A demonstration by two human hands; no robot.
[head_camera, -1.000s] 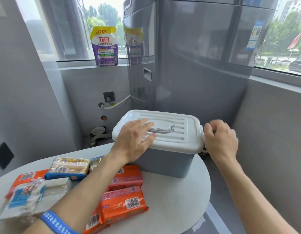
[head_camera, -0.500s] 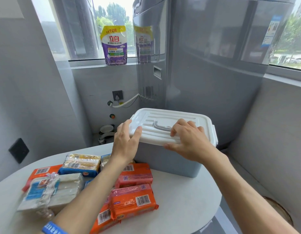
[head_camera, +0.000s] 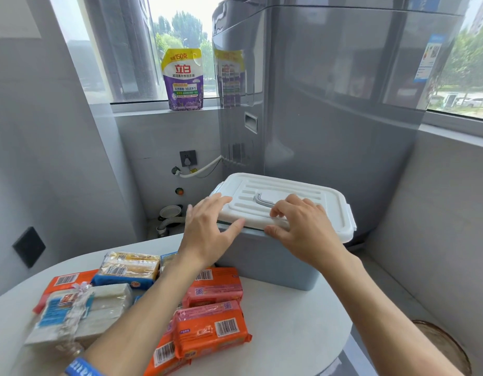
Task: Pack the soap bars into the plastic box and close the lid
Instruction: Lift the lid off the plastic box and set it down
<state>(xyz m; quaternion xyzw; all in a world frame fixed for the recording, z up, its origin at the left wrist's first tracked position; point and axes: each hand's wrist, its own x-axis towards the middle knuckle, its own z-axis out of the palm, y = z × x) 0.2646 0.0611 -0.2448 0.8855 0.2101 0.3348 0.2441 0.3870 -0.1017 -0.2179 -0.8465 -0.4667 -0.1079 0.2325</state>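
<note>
A grey-blue plastic box stands at the back of a round white table. Its white lid with a grey handle is tilted, raised along the near edge. My left hand grips the lid's near left corner, thumb under the rim. My right hand holds the lid's front edge, fingers on top by the handle, thumb below. Several wrapped soap bars lie on the table's left side: orange packs, a pink pack, a blue-and-yellow pack and white bars in clear wrap.
A tall grey washing machine stands right behind the box. A purple detergent pouch sits on the windowsill. A wall socket and white hose are on the back wall. A grey wall runs along the right.
My right hand came from the box's right latch onto the lid's front edge. My left hand slid from the lid's top to its left corner. The lid's near edge now stands lifted off the box.
</note>
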